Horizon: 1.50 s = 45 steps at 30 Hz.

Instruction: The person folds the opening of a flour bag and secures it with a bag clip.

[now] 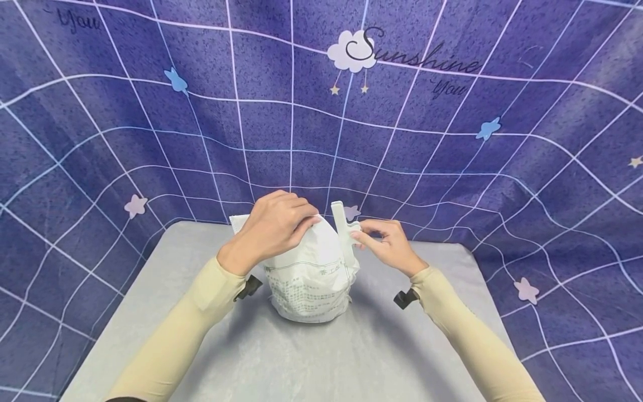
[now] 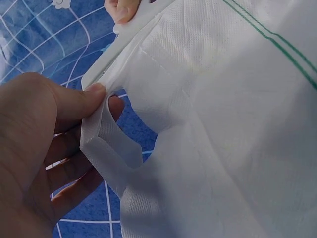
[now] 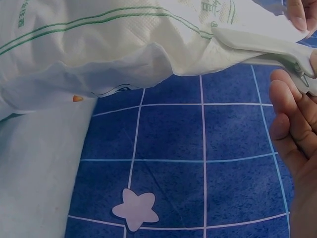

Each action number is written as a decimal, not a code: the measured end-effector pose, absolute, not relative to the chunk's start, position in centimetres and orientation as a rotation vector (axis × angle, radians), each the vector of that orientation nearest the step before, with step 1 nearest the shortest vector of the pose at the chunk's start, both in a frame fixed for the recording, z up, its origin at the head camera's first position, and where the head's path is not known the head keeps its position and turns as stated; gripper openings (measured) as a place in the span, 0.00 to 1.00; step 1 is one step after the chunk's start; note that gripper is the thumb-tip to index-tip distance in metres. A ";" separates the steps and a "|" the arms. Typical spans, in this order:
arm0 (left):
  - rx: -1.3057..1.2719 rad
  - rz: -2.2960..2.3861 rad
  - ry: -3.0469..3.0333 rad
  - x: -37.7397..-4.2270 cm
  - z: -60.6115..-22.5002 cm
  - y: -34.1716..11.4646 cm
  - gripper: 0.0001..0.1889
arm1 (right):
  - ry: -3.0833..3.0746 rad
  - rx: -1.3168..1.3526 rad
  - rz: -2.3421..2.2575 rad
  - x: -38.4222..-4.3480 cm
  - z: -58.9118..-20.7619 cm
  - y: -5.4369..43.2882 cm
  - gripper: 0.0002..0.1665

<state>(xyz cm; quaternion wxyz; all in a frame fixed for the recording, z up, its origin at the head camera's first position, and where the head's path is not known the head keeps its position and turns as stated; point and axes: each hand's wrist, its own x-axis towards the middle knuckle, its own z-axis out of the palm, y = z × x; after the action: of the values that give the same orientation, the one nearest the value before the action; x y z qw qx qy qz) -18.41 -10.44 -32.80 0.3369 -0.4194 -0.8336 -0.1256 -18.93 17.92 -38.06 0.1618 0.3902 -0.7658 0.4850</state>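
A white woven bag (image 1: 306, 293) with green print stands full on the table, its upper part drawn up. My left hand (image 1: 276, 223) pinches its top edge between thumb and fingers, beside a cut-out handle hole seen in the left wrist view. At the right side of the bag's top, my right hand (image 1: 387, 241) grips the handles of a white sealing clip (image 1: 340, 220) between thumb and fingers. The clip's long bar (image 2: 116, 49) lies along the bag's top edge, its far end close to my left thumb. In the right wrist view the bar (image 3: 257, 43) overlaps the bag's edge.
The bag stands on a grey cloth-covered table (image 1: 402, 357). A blue-purple curtain (image 1: 261, 128) with grid lines, stars and lettering surrounds the table's back and sides. Black straps (image 1: 406, 298) show at the wrists.
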 end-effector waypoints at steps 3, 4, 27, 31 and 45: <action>-1.093 -0.334 -2.166 -18.5 -32.8 -10.4 0.07 | -2.173 1.135 1.376 -19.0 -38.0 17.9 0.09; -1.094 -0.334 -2.164 -18.5 -32.9 -10.4 0.07 | -2.167 1.144 1.373 -19.0 -37.9 17.9 0.09; -1.091 -0.285 -2.216 -18.6 -32.3 -10.5 0.08 | -2.200 1.302 1.331 -21.1 -38.5 18.3 0.05; -1.094 -0.289 -2.228 -18.6 -32.2 -10.6 0.08 | -2.229 1.303 1.328 -22.0 -39.5 18.6 0.11; -1.100 -0.323 -2.279 -18.8 -32.2 -10.9 0.08 | -2.241 1.353 1.301 -22.4 -39.5 18.4 0.01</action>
<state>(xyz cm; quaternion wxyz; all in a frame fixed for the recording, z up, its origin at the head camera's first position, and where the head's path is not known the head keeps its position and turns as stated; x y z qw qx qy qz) -18.85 -10.94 -32.18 0.2908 -0.4127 -0.8547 -0.1210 -22.36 18.41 -39.47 0.1089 0.4601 -0.7621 0.4424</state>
